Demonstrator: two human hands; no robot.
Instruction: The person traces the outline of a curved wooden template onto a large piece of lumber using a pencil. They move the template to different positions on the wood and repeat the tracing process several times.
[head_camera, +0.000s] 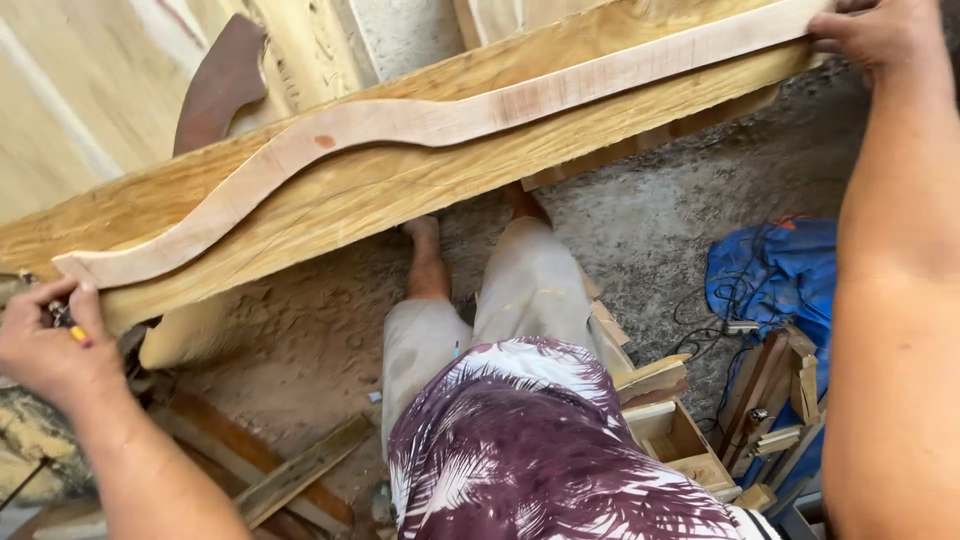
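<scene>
A long wooden plank (420, 185) runs diagonally across the view from lower left to upper right. A pale, curved wooden template (400, 125) lies flat on top of it. My left hand (50, 345) is at the template's lower left end and grips a pencil (75, 330) with a yellow tip showing. My right hand (875, 35) presses down on the template's upper right end at the plank's edge. Below the plank I see my own legs in light trousers (500, 310) and a patterned shirt.
A dark curved wooden piece (220, 85) leans against pale boards at the upper left. Scrap boards (300, 470) lie on the dirt floor. A small wooden box (680, 440), wood offcuts and a blue sheet (775, 270) with cables sit at the right.
</scene>
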